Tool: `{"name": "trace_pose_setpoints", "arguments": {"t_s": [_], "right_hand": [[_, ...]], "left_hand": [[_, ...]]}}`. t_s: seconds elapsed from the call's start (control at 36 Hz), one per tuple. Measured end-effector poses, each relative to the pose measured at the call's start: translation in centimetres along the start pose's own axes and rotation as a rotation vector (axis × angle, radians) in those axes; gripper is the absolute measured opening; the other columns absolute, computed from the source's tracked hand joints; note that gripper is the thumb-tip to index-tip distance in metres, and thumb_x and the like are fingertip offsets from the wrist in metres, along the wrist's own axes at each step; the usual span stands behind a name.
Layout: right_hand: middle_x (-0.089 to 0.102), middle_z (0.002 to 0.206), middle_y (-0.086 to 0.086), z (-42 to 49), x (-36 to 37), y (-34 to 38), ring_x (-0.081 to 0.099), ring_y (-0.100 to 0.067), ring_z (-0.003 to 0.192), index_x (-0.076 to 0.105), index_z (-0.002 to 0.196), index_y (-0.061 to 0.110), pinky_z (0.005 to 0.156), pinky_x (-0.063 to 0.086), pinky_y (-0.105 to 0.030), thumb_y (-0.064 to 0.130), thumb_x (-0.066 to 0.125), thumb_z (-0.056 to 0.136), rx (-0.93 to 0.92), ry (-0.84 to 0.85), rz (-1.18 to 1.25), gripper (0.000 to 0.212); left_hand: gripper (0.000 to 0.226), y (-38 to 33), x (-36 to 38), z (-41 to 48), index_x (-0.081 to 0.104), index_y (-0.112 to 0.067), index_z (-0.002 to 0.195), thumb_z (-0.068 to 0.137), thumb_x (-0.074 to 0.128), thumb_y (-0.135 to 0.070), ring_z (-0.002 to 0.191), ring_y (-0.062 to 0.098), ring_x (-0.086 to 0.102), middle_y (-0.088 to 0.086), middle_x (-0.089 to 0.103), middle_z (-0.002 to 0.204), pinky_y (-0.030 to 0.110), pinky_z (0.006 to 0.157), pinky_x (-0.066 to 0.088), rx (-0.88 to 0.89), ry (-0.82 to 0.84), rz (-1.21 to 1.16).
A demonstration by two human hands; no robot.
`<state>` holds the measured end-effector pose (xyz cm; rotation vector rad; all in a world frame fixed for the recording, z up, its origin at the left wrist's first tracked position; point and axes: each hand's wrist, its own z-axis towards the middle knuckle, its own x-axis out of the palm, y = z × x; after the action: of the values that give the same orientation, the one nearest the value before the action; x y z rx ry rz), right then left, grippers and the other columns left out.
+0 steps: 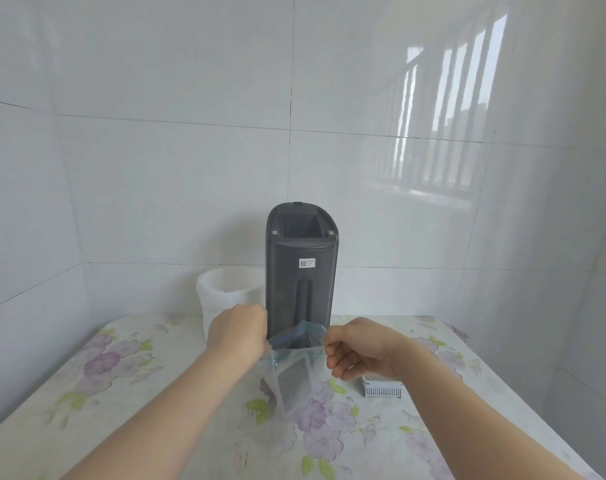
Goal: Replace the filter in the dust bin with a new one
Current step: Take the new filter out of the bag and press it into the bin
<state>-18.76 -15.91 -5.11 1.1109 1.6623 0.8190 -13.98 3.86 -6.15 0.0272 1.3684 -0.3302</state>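
A tall dark grey dust bin stands upright at the far middle of the table, its top compartment open and a white label on its face. In front of it hangs a clear plastic bag with a pleated white filter inside. My left hand pinches the bag's top left edge. My right hand pinches the top right edge, and the bag's mouth is pulled apart between them. Another grey-framed filter lies on the table under my right wrist, partly hidden.
A white plastic bucket with a liner stands left of the dust bin, against the tiled wall. The table has a floral cloth. Tiled walls close in behind and on the right.
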Motion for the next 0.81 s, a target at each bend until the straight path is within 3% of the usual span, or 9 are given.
{"name": "trace_pose_setpoints", "arguments": {"t_s": [0.08, 0.14, 0.19, 0.36, 0.44, 0.53, 0.64, 0.75, 0.81], "right_hand": [[0.068, 0.064, -0.006, 0.3, 0.6, 0.2, 0.065, -0.017, 0.055, 0.063, 0.069, 0.008, 0.056, 0.055, -0.026, 0.018, 0.058, 0.090, -0.041, 0.005, 0.021, 0.023], [0.068, 0.065, -0.006, 0.5, 0.9, 0.2, 0.065, -0.018, 0.057, 0.062, 0.070, 0.009, 0.058, 0.056, -0.026, 0.019, 0.058, 0.092, -0.062, 0.017, 0.033, 0.025], [0.068, 0.066, -0.006, 0.7, 1.1, 0.1, 0.066, -0.018, 0.058, 0.062, 0.071, 0.009, 0.059, 0.056, -0.027, 0.022, 0.057, 0.093, -0.070, 0.022, 0.031, 0.026], [0.069, 0.067, -0.008, 1.0, 0.3, -1.0, 0.067, -0.019, 0.057, 0.063, 0.072, 0.009, 0.059, 0.058, -0.028, 0.051, 0.056, 0.094, -0.053, -0.025, 0.081, 0.048], [0.069, 0.070, -0.008, 1.5, 0.2, -2.0, 0.067, -0.019, 0.056, 0.064, 0.082, 0.005, 0.061, 0.060, -0.031, 0.042, 0.051, 0.099, -0.005, -0.140, 0.059, 0.042], [0.066, 0.092, -0.011, 2.2, 0.6, -3.1, 0.070, -0.019, 0.057, 0.060, 0.113, 0.002, 0.060, 0.063, -0.032, 0.023, 0.050, 0.100, 0.053, -0.172, -0.065, 0.027], [0.059, 0.123, -0.016, 3.1, 1.5, -4.5, 0.072, -0.022, 0.067, 0.046, 0.137, 0.005, 0.060, 0.062, -0.030, 0.014, 0.050, 0.097, 0.092, -0.122, -0.133, 0.041], [0.063, 0.097, -0.013, 3.8, 1.9, -5.2, 0.071, -0.022, 0.063, 0.051, 0.131, 0.002, 0.062, 0.062, -0.031, 0.008, 0.053, 0.096, 0.081, -0.096, -0.070, 0.035], [0.063, 0.095, -0.014, 3.9, 1.8, -5.3, 0.070, -0.022, 0.063, 0.056, 0.121, 0.003, 0.062, 0.063, -0.031, 0.006, 0.054, 0.096, 0.078, -0.088, -0.063, 0.025]], "left_hand": [[0.014, -0.5, -0.5, 0.2, 0.067, -0.026, 0.068, 0.073, 0.078, -0.018, 0.083, 0.016, 0.068, -0.007, 0.073, 0.084, 0.026, 0.067, 0.050, 0.021, 0.008, -0.160], [0.014, -0.6, -0.6, 0.6, 0.071, -0.026, 0.063, 0.068, 0.084, -0.022, 0.078, 0.012, 0.068, -0.013, 0.070, 0.071, 0.027, 0.071, 0.054, 0.037, 0.077, -0.293], [0.007, -0.6, -0.4, 0.8, 0.078, -0.024, 0.069, 0.067, 0.085, -0.023, 0.079, 0.010, 0.069, -0.014, 0.068, 0.068, 0.027, 0.076, 0.056, 0.043, 0.139, -0.360], [0.011, 0.5, 1.3, 0.8, 0.081, -0.019, 0.084, 0.073, 0.080, -0.021, 0.088, 0.016, 0.071, -0.003, 0.076, 0.086, 0.024, 0.076, 0.056, -0.047, 0.206, -0.373], [0.012, 0.8, 2.0, 0.8, 0.081, -0.018, 0.082, 0.072, 0.081, -0.025, 0.079, 0.019, 0.072, 0.002, 0.078, 0.086, 0.028, 0.075, 0.060, -0.084, 0.226, -0.402], [0.010, 0.8, 2.6, 0.8, 0.080, -0.017, 0.079, 0.074, 0.080, -0.026, 0.070, 0.021, 0.068, 0.005, 0.076, 0.081, 0.028, 0.070, 0.060, -0.097, 0.245, -0.437], [0.017, 0.7, 3.5, 1.1, 0.078, -0.018, 0.074, 0.080, 0.074, -0.034, 0.065, 0.021, 0.064, 0.001, 0.068, 0.066, 0.028, 0.066, 0.056, -0.120, 0.243, -0.496], [0.025, 0.3, 3.7, 1.3, 0.077, -0.022, 0.072, 0.083, 0.068, -0.043, 0.071, 0.017, 0.067, -0.004, 0.069, 0.065, 0.027, 0.070, 0.053, -0.114, 0.232, -0.518], [0.022, 0.3, 3.7, 1.3, 0.073, -0.027, 0.064, 0.077, 0.074, -0.044, 0.074, 0.014, 0.067, -0.005, 0.071, 0.071, 0.027, 0.074, 0.054, -0.104, 0.230, -0.498]]}}
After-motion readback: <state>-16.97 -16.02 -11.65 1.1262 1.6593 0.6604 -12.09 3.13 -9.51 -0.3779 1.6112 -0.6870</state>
